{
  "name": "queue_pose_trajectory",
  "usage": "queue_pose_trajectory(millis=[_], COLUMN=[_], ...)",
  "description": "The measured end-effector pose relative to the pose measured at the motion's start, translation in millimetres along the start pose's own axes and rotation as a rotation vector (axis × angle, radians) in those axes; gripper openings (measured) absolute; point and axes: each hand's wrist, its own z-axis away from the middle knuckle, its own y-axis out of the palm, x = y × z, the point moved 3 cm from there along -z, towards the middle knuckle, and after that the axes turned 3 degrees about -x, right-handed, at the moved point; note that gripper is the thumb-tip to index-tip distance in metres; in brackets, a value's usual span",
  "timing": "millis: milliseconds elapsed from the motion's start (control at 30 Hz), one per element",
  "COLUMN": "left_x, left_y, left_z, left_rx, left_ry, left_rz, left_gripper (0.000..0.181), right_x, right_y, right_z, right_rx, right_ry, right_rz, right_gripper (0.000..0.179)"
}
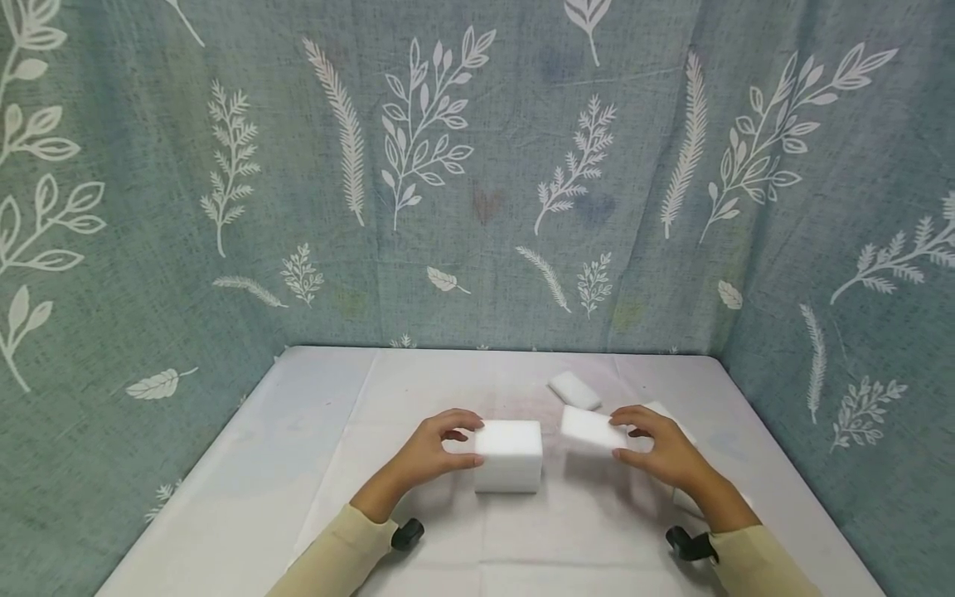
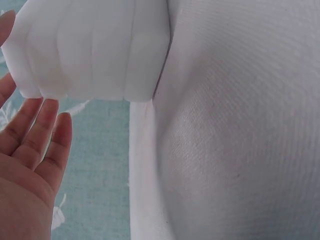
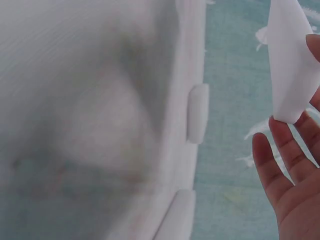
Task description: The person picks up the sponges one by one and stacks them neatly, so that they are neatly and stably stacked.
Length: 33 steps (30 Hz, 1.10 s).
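Observation:
A stack of several white sponge blocks point(image 1: 508, 456) stands on the table, its layers clear in the left wrist view. My left hand point(image 1: 433, 444) holds the stack at its left side, thumb at the near corner and fingers at the far one. To the right, my right hand point(image 1: 660, 448) grips one flat white sponge point(image 1: 593, 427) by its right end, between thumb and fingers. That sponge is raised over the table and slightly tilted, apart from the stack. In the right wrist view, fingertips touch the lower end of the same sponge point(image 3: 290, 65).
One loose white sponge point(image 1: 574, 390) lies behind the raised one. Another sponge point(image 1: 660, 409) is partly hidden behind my right hand, and a white piece point(image 1: 685, 502) shows beside the right wrist. A leaf-patterned curtain point(image 1: 477, 166) surrounds the white-covered table point(image 1: 418, 381).

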Motion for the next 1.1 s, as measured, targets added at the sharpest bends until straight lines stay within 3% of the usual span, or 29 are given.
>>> queue_pose_trajectory(millis=[167, 467, 833, 1100], left_x=[-3.1, -38.0, -35.0, -36.5], left_y=[0.6, -6.3, -8.3, -8.5], left_z=[1.1, 3.0, 1.9, 2.1], left_rx=[-0.023, -0.019, -0.014, -0.005], left_ry=[0.011, 0.018, 0.0, -0.002], left_rz=[0.005, 0.049, 0.071, 0.068], left_gripper=[0.045, 0.043, 0.045, 0.045], right_x=[11.7, 31.9, 41.0, 52.4], right_y=[1.5, 9.8, 29.2, 41.8], right_z=[-6.9, -18.1, -31.2, -39.6], right_rx=[-0.011, -0.035, 0.011, 0.025], right_ry=[-0.028, -0.086, -0.114, -0.186], right_rz=[-0.022, -0.053, -0.125, -0.146], right_gripper=[0.043, 0.042, 0.041, 0.041])
